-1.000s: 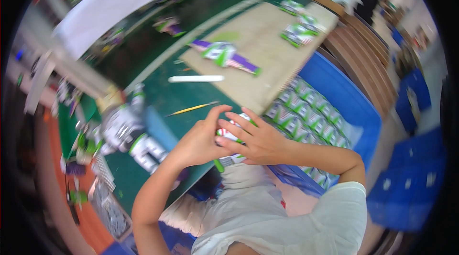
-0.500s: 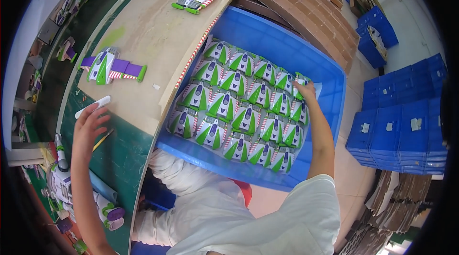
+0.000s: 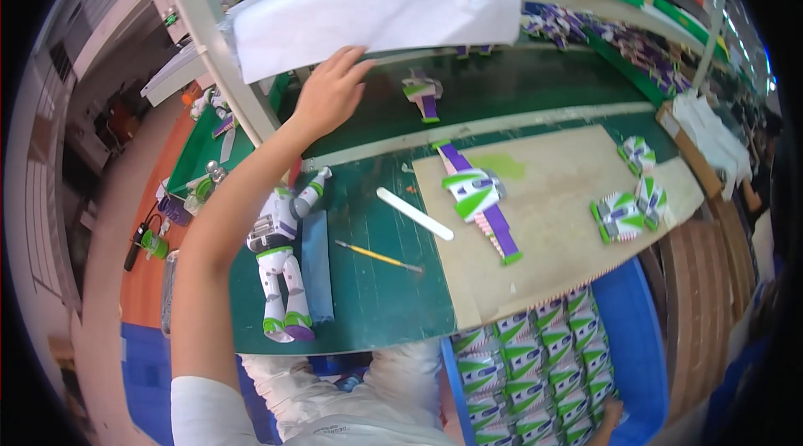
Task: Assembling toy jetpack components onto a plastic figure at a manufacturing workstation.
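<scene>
My left hand (image 3: pixel 333 93) is raised over the bench with its fingers stretched, at the lower edge of a hanging white sheet (image 3: pixel 376 15); whether they touch is unclear. Low in the view, my right hand (image 3: pixel 613 414) is partly cut off, over rows of white and green toy wing packs (image 3: pixel 535 371) in a blue bin (image 3: pixel 640 321). Its fingers are too hidden to read. One wing pack with purple wings spread (image 3: pixel 477 193) lies on the beige board (image 3: pixel 552 254). Left of it are a white flat stick (image 3: pixel 414 214) and a yellow pointed tool (image 3: pixel 376 256).
A white toy figure (image 3: pixel 276 258) lies beside a blue-grey strip (image 3: pixel 316 266) on the green bench. Several folded wing packs (image 3: pixel 619 216) sit at the board's right end. Behind runs a dark green conveyor (image 3: pixel 502 82) carrying a wing pack (image 3: pixel 422 95). Brown cartons (image 3: pixel 694 295) stand right.
The view has swung left and up, from the bin to the bench. My left hand has gone from above the white stick up to the hanging sheet. My right hand stays at the bin.
</scene>
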`<state>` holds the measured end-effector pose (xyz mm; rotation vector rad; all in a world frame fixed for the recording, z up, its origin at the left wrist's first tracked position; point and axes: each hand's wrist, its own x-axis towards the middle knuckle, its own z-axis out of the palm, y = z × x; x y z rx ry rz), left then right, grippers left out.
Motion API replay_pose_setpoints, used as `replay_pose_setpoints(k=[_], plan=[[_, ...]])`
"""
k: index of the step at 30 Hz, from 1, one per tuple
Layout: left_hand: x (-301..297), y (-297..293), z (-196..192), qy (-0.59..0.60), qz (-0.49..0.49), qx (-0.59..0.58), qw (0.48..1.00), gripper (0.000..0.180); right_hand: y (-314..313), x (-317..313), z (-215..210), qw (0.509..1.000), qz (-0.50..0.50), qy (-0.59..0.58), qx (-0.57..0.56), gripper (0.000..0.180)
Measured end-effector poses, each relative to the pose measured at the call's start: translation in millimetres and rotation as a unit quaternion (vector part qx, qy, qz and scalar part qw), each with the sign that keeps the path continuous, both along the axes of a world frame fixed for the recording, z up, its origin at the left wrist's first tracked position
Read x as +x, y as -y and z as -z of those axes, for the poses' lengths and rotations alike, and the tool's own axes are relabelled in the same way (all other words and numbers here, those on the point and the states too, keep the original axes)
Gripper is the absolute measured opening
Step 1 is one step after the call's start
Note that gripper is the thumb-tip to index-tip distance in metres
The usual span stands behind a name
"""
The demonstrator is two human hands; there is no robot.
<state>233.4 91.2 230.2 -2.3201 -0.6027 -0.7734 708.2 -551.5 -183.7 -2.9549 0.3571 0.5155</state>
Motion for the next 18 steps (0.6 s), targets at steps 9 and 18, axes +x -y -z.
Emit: replay_pose_setpoints(k=[9, 18], plan=[[104.4, -114.3, -23.8, -0.046, -0.008, 0.063, 0.997, 0.067, -174.3, -62.0, -157.4, 0.820, -0.420, 0.234, 0.310, 0.032], [105.9, -132.1, -59.8, -0.066, 0.048, 0.136, 0.987, 0.046, -383.5, -149.5, -316.2, 0.593, -0.654, 0.257, 0.393, 0.035]])
